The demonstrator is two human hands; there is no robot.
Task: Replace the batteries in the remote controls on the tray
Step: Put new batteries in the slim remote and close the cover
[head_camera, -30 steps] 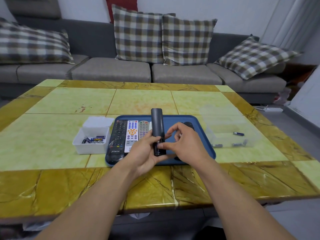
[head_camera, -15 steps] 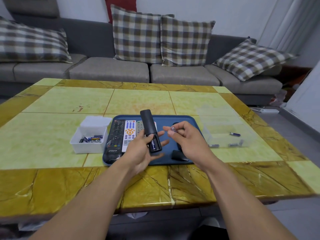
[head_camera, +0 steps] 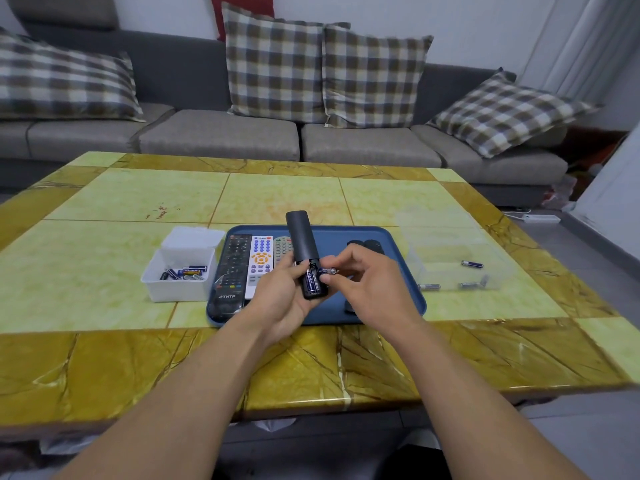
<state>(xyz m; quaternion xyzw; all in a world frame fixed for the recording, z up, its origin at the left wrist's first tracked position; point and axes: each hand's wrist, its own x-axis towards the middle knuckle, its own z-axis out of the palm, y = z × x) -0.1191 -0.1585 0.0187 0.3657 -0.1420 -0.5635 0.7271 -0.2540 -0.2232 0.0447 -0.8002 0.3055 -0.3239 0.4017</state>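
Glossy marble table (head_camera: 104,278), slim matte remote (head_camera: 302,242)

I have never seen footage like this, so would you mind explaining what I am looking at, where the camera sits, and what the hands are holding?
There is no machine here: a person wears a wide-angle camera on the head, looking forward and down, so the two bare arms entering from below are the person's own. The left hand grips a black remote turned back up, its battery bay open with one battery seated. The right hand pinches a small battery beside that bay. Beneath them on the tiled table lies a blue tray with more remotes. A white bin of batteries stands on the tray's left, and a clear box holding a few batteries on its right.
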